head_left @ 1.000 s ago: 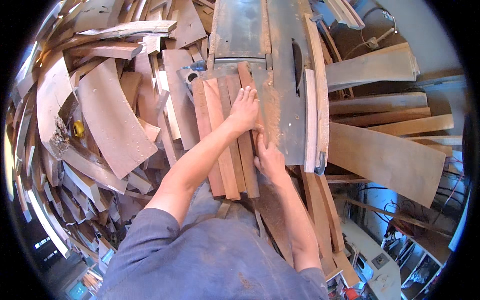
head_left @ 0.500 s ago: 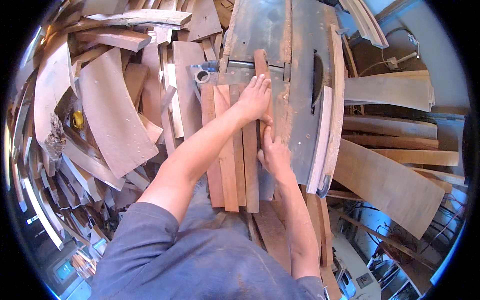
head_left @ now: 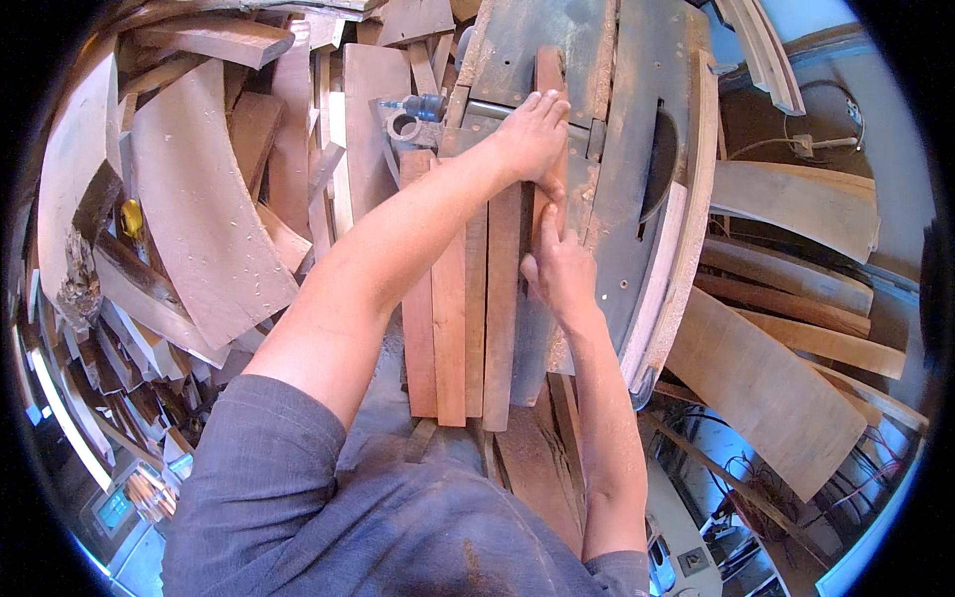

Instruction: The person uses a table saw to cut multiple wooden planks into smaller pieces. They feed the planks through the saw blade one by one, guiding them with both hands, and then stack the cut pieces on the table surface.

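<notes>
The strip (head_left: 550, 75) of wood lies lengthwise on the metal tabletop (head_left: 622, 109), under the left hand (head_left: 537, 131), and its far end is beyond the crosswise slot (head_left: 487, 111). One second ago this end was only about at the slot, so it seems that a good part of the strip is now past it. The fingers of the left hand are straight and together, laid on the strip from above, not closed around it. The right hand (head_left: 565, 274) is nearer; its forefinger points forward close to the left thumb, and its own thumb stands apart. Whether it grips the strip, I cannot tell. To the left, four sticks (head_left: 450, 328) lie side by side. Farther left and also right are big boards (head_left: 214, 199).
</notes>
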`<state>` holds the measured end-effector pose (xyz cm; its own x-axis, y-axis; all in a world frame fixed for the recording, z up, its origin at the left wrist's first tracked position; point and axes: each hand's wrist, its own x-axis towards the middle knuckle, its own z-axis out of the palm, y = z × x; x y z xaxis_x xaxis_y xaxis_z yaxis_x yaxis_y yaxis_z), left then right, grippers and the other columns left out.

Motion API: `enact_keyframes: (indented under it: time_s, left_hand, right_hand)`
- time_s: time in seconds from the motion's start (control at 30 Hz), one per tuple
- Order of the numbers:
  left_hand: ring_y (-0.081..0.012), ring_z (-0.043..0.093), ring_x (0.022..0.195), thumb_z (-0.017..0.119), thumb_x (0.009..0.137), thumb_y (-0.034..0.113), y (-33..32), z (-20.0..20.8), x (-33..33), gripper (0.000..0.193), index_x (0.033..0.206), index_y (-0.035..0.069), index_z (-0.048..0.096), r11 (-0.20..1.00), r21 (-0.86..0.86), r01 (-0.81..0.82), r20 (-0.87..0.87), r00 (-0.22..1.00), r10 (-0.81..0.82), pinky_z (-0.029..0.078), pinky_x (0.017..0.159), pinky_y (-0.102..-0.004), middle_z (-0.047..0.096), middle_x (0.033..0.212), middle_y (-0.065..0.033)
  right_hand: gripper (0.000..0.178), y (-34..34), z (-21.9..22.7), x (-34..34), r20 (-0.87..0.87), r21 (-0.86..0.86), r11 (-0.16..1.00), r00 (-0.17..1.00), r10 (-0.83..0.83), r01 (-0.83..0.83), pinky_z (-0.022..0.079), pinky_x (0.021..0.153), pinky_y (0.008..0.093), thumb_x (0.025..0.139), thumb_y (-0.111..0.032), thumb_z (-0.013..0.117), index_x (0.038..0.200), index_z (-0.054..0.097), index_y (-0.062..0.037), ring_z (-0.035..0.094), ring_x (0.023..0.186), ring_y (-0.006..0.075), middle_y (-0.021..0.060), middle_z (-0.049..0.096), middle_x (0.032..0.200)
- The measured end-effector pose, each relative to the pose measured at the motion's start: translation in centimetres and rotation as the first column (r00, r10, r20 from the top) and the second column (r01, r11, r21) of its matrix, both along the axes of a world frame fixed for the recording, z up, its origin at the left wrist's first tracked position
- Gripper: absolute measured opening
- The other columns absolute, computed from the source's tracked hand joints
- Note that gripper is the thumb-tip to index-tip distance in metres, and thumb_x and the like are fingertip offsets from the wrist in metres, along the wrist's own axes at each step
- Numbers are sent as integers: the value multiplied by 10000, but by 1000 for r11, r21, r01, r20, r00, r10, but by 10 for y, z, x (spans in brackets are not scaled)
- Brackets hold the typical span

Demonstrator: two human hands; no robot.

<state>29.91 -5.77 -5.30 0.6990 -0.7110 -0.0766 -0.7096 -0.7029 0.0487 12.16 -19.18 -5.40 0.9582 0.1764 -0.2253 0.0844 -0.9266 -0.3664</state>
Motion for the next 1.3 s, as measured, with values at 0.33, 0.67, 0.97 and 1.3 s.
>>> enact_keyframes:
  time_s: [0.33,0.67,0.97,1.3]
  left_hand:
    - [-375,283,1533,811,614,759,-9,0,82,1252,1461,-101,481,991,130,-7,0,1000,7,218,1253,-457,392,1605,-220]
    - [-366,319,1518,794,708,669,-9,3,139,1063,1427,-67,526,996,84,-37,124,992,27,247,1244,-465,436,1576,-207]
    - [-438,365,1462,803,816,164,110,47,-53,494,1230,-3,590,746,-598,-291,-83,949,303,306,1194,-579,465,1490,-213]
    - [-516,282,1501,829,817,106,205,42,-274,909,1576,167,333,619,-573,-537,-280,838,468,260,1200,-627,348,1615,-231]
  right_hand:
    - [799,3,0,79,78,-16,1000,997,15,-13,580,688,525,803,-208,676,1499,396,68,696,776,459,296,660,891]
    - [655,6,-5,151,65,-41,999,998,9,-7,554,770,540,823,-258,668,1387,461,3,684,864,477,291,684,964]
    - [743,-4,-10,219,92,-53,998,995,47,-42,567,819,549,823,-270,661,1448,432,60,699,914,492,332,689,958]
    - [637,-3,-8,299,130,-73,997,991,42,-33,555,864,541,821,-245,660,1351,494,67,700,948,481,329,706,979]
